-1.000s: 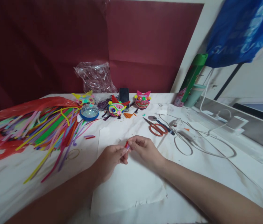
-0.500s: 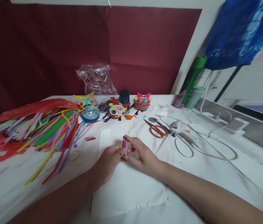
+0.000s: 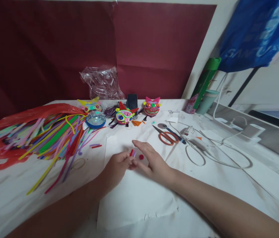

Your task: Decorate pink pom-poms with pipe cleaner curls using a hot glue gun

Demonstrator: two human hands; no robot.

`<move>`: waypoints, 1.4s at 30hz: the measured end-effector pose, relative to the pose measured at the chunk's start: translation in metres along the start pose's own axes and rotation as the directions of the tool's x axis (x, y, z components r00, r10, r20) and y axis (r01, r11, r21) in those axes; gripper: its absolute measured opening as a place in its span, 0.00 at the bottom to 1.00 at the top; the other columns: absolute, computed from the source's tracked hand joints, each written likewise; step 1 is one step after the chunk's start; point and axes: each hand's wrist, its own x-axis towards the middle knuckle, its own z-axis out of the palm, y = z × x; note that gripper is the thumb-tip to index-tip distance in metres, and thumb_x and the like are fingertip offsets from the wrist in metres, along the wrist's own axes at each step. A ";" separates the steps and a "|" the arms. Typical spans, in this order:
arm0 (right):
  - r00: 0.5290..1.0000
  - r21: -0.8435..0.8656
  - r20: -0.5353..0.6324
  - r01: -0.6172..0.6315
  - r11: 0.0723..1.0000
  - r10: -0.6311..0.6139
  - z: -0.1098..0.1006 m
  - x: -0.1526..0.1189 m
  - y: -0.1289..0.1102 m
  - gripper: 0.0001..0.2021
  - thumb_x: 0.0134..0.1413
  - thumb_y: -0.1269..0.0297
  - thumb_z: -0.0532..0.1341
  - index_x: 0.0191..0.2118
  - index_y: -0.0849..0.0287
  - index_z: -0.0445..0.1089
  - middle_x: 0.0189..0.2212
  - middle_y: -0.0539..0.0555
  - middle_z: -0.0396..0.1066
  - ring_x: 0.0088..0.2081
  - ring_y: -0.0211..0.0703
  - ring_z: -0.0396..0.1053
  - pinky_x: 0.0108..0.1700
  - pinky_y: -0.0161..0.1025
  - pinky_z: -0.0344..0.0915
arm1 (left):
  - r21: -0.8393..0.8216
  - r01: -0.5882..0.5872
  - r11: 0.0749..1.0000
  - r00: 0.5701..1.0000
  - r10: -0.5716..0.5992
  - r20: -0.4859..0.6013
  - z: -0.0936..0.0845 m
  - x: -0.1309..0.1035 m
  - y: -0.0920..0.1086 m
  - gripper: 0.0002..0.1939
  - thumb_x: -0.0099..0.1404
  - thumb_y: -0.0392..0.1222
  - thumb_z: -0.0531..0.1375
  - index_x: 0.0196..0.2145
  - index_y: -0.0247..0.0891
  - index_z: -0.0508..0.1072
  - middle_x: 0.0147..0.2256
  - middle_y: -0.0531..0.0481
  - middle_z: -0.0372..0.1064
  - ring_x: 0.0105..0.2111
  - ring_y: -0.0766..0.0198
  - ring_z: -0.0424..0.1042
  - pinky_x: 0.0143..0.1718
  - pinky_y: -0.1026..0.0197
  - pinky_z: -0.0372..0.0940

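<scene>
Between the thumb and fingers of my left hand (image 3: 118, 165) are short red and purple chenille stem pieces (image 3: 132, 153), held side by side above a white paper sheet (image 3: 139, 205). My right hand (image 3: 153, 162) is open, fingers stretched out and thumb close to the left fingertips; whether it touches them I cannot tell. A small red round piece (image 3: 141, 157) shows in the gap between its thumb and fingers. Left of the paper lie two more short stem pieces (image 3: 96, 146), one purple and one red.
Long colourful chenille stems (image 3: 55, 138) spill from a red plastic bag (image 3: 37, 110). A blue-rimmed clear dish (image 3: 96, 119), decorated animal heads (image 3: 123, 115) and a phone (image 3: 132, 101) stand behind. Orange-handled scissors (image 3: 168, 138) and white cables (image 3: 225, 158) lie to the right.
The red and purple pieces have tilted to the right in my left fingers. My right fingers have opened slightly, showing more of the red round piece.
</scene>
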 end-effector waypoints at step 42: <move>0.904 -0.164 -0.036 -0.426 0.890 0.426 0.030 0.003 -0.018 0.15 0.64 0.67 0.46 0.27 0.58 0.62 0.22 0.53 0.70 0.23 0.40 0.67 0.28 0.34 0.57 | 0.971 -0.173 0.164 0.791 0.610 0.038 0.007 0.000 0.002 0.13 0.62 0.31 0.53 0.20 0.37 0.66 0.17 0.45 0.67 0.18 0.59 0.65 0.22 0.61 0.43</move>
